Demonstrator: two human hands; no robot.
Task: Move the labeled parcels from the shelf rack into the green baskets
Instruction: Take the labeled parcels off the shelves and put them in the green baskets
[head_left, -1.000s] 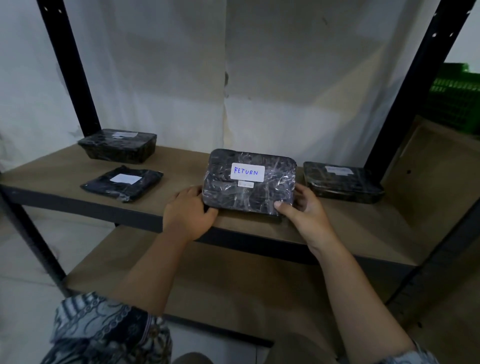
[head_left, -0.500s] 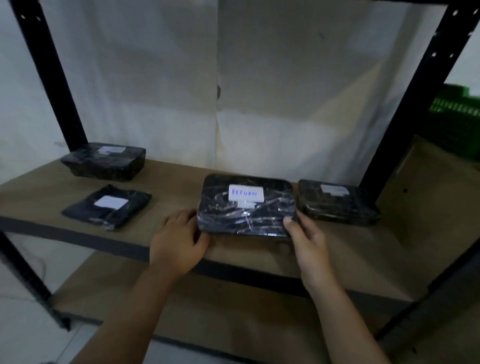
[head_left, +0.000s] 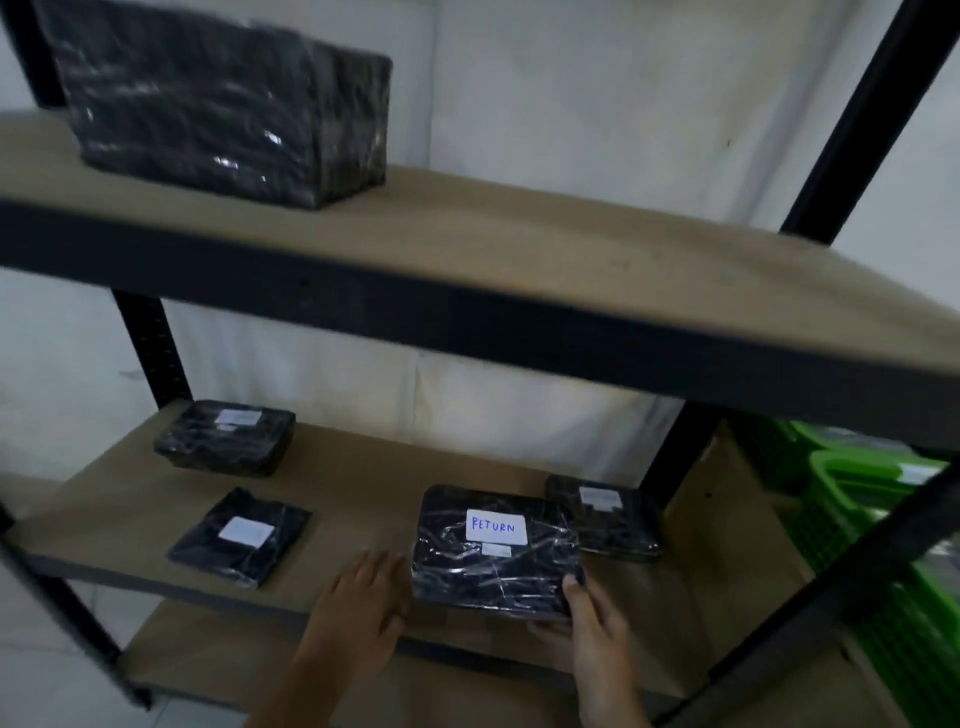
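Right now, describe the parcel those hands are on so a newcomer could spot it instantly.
On the middle shelf of the black-framed rack, look near the front edge, right of centre. The RETURN parcel lies between the left hand and right hand. Alone among the black wrapped parcels, its white label shows readable blue handwriting, "RETURN".

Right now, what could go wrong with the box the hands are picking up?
The right hand grips only a corner of the RETURN box, and the left hand just rests beside it, so the shiny wrap could slip. The box already hangs past the shelf edge and might tip. Swinging right, it could knock the small box behind it.
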